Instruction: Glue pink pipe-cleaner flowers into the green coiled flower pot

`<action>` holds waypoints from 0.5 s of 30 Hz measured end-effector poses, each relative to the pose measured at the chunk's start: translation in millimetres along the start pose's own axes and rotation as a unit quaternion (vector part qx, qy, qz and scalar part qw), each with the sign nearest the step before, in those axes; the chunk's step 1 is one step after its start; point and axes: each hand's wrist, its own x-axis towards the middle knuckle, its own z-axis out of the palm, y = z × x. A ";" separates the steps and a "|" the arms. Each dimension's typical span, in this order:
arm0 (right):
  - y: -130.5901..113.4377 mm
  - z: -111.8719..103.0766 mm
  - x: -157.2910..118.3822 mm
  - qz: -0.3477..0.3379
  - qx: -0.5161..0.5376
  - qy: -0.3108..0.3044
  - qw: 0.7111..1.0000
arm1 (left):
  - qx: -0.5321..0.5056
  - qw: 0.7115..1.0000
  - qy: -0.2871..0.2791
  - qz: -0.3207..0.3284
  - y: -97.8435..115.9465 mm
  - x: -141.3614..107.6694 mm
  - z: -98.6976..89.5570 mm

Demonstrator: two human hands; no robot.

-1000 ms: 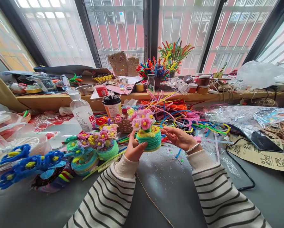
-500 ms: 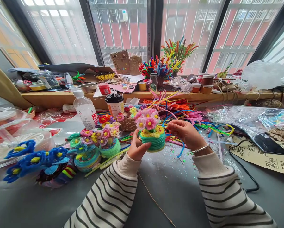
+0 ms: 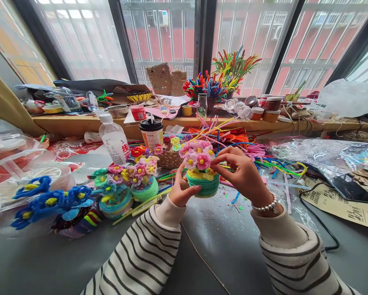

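My left hand (image 3: 180,191) is wrapped round a small pipe-cleaner flower pot (image 3: 205,187), green with a yellow top, and keeps it above the table. Pink fuzzy flowers (image 3: 199,155) with yellow centres stand up from it. At the right side of these flowers, my right hand (image 3: 244,174) has thumb and forefinger pinched together. Whatever lies between those fingertips is too small or hidden to make out. Left of the held pot stand a green pot (image 3: 144,189) and a striped pot (image 3: 116,204), both with colourful flowers. A darker pot (image 3: 76,224) with blue flowers leans farther left.
Loose pipe cleaners (image 3: 233,137) lie heaped behind my hands. A plastic bottle (image 3: 114,139) and a lidded cup (image 3: 151,134) stand behind the pots. At the right are a phone (image 3: 353,189), a black cable (image 3: 314,223) and plastic bags (image 3: 319,151). Glitter is scattered on the grey table (image 3: 221,254).
My right hand has moved in from the right, up against the pink flowers, and turned at the wrist. My left hand still holds the pot; the whole view has shifted slightly.
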 end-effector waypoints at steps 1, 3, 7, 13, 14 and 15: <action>-0.3 -0.2 0.1 0.002 0.003 -0.007 1.000 | -0.001 1.000 0.001 0.000 -0.2 0.1 0.0; -1.4 -0.3 0.3 0.002 -0.001 -0.013 1.000 | -0.002 1.000 0.005 0.002 -1.0 0.3 -0.4; -3.8 0.1 0.1 -0.021 -0.048 0.000 0.999 | -0.001 1.000 0.009 0.008 -2.6 1.0 -1.2; -3.1 1.4 -0.6 -0.031 -0.059 0.013 0.998 | -0.005 1.000 0.007 0.013 -3.1 1.1 -1.2; -2.7 1.6 -0.7 -0.025 -0.051 0.012 0.998 | -0.004 1.000 0.007 0.015 -3.1 1.0 -0.9; -2.5 1.8 -0.7 -0.020 -0.044 0.010 0.999 | -0.004 1.000 0.008 0.016 -2.9 1.0 -0.4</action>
